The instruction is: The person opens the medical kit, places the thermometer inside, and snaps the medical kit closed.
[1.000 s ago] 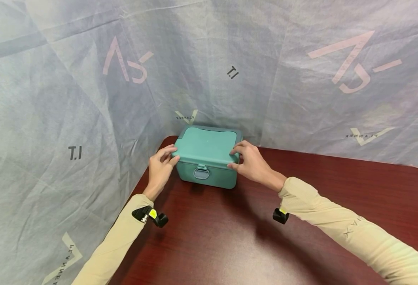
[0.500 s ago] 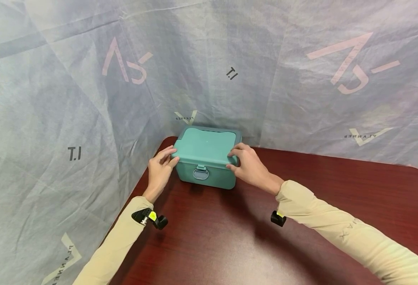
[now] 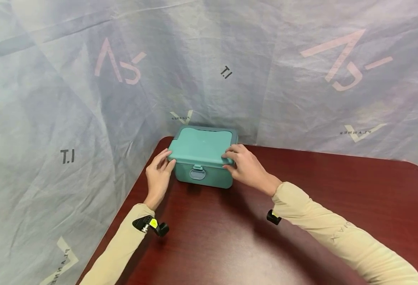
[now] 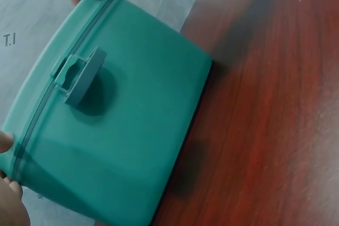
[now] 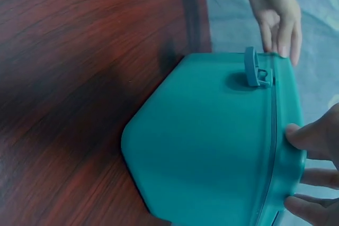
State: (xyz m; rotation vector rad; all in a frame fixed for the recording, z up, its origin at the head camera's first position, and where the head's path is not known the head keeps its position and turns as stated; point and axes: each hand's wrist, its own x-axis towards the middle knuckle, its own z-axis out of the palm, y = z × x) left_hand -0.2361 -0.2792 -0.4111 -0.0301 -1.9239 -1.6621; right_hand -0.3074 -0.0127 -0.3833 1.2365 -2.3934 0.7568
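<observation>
A teal lidded box (image 3: 205,176) sits at the far end of the table, its lid (image 3: 201,146) down. On its front face a latch with a grey-blue loop (image 3: 197,173) sticks outward, as the left wrist view also shows. My left hand (image 3: 157,178) holds the lid's front left corner between thumb and fingers. At the front right corner, my right hand (image 3: 248,166) grips the lid edge, its thumb (image 5: 302,136) on the front and other fingers curled over the side. The box's back is hidden in the wrist views.
The dark red wooden table (image 3: 209,237) has rounded corners. Grey printed fabric (image 3: 265,71) hangs behind the box and along the left side, close to the table edge. Black camera mounts (image 3: 153,225) sit on both sleeves.
The head view has shifted slightly, moving the scene a little left. Both hands have slid slightly toward the front edge of the lid; the box looks otherwise the same.
</observation>
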